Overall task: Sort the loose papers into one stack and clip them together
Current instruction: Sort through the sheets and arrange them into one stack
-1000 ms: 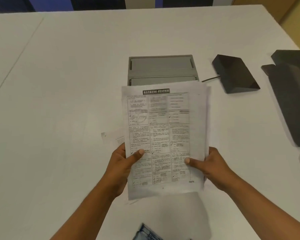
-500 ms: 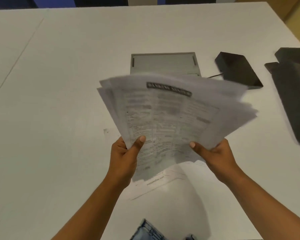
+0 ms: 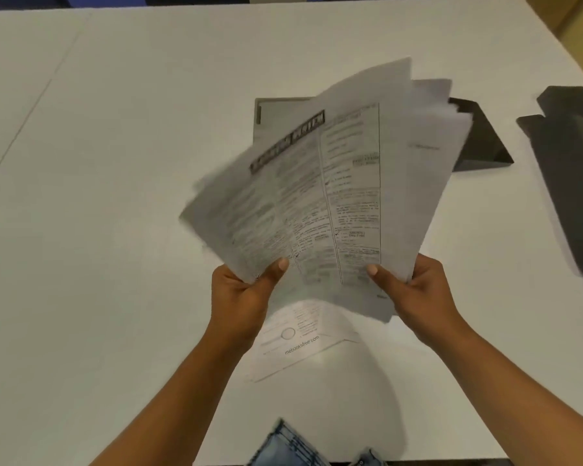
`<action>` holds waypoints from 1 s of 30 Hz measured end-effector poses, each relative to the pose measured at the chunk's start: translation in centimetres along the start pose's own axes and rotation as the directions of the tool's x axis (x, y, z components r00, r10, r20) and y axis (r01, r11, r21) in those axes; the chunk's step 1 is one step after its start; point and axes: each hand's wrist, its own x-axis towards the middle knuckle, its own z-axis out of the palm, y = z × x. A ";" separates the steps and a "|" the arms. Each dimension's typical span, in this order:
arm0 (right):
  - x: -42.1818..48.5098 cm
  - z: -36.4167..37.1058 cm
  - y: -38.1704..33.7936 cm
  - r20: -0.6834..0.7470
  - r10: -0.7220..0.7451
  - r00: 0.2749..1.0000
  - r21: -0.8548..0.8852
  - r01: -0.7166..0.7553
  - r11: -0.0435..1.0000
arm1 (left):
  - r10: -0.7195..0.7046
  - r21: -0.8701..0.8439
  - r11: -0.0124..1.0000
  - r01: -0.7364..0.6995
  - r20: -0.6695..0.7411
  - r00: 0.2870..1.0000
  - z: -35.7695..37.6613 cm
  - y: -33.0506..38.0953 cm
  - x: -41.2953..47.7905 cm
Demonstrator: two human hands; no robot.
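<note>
I hold a bundle of printed papers (image 3: 320,196) above the white table (image 3: 115,163), fanned out and blurred by motion. The top sheet carries a dark banner heading and columns of small text. My left hand (image 3: 239,297) grips the bundle's lower left corner, thumb on top. My right hand (image 3: 414,294) grips the lower right corner the same way. One loose sheet (image 3: 300,344) with a printed web address lies flat on the table just under my hands. No clip is visible.
A grey flat tray (image 3: 276,112) lies behind the papers, mostly hidden. A dark wedge-shaped object (image 3: 482,142) sits at the right of it, and larger dark grey pieces (image 3: 572,183) lie at the right edge. Denim fabric (image 3: 293,445) shows at the bottom.
The bundle went from a flat, fairly square stack to a fanned spread, swinging right and then tilting upward. The loose sheet under my hands came into view.
</note>
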 end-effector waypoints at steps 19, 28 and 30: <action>-0.3 0.0 5.6 0.040 0.127 0.991 -0.175 -0.118 0.977 | -0.176 0.218 0.962 0.164 0.039 0.984 -1.7 -5.9 0.2; -1.4 -0.4 7.4 0.100 0.310 0.945 -0.110 -0.299 0.948 | -0.397 0.204 0.902 0.382 0.037 0.917 -2.2 -9.0 -3.0; -1.4 -0.8 7.6 0.123 0.355 0.927 -0.056 -0.351 0.935 | -0.420 0.220 0.887 0.405 0.021 0.907 -2.8 -9.2 -3.4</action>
